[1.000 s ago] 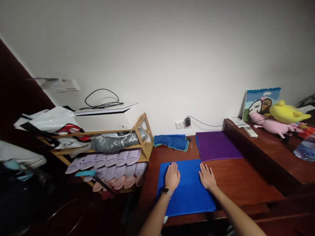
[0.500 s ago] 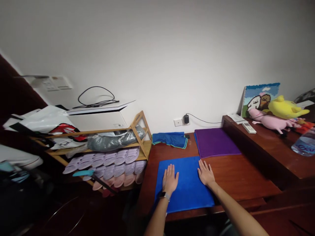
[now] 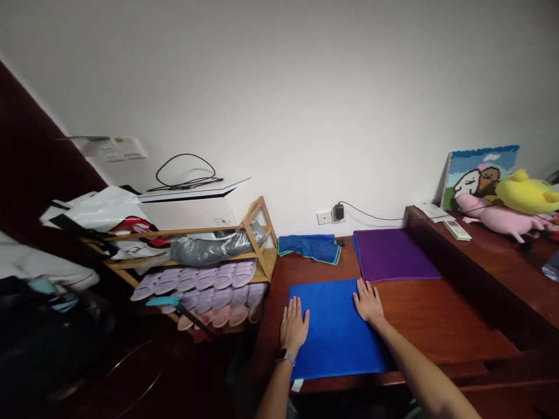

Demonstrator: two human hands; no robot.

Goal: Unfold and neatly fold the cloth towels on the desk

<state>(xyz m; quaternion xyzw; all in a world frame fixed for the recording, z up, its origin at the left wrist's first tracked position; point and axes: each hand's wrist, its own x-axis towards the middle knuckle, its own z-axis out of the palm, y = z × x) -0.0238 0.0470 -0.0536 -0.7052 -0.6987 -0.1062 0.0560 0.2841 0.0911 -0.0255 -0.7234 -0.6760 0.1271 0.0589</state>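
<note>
A bright blue cloth (image 3: 336, 331) lies flat on the brown wooden table, with a small white tag sticking out at its near left corner. My left hand (image 3: 294, 327) rests flat across the cloth's left edge, fingers stretched out, a watch on the wrist. At the upper right edge of the cloth lies my right hand (image 3: 368, 301), open, fingers pointing away from me. Behind the cloth, to the right, is a flat purple cloth (image 3: 395, 254) with a blue edge showing under its left side. A crumpled blue cloth (image 3: 309, 248) with a green hem sits near the wall.
A raised wooden ledge (image 3: 493, 250) on the right carries a remote (image 3: 457, 230), a pink plush toy (image 3: 498, 216), a yellow plush toy (image 3: 526, 193) and a picture. On the left stands a wooden shoe rack (image 3: 267, 256) with several slippers. A black plug (image 3: 339, 211) sits in the wall socket.
My left hand has moved left, from on top of the blue cloth to its left edge. My right hand stays at the right edge. The view has shifted slightly left.
</note>
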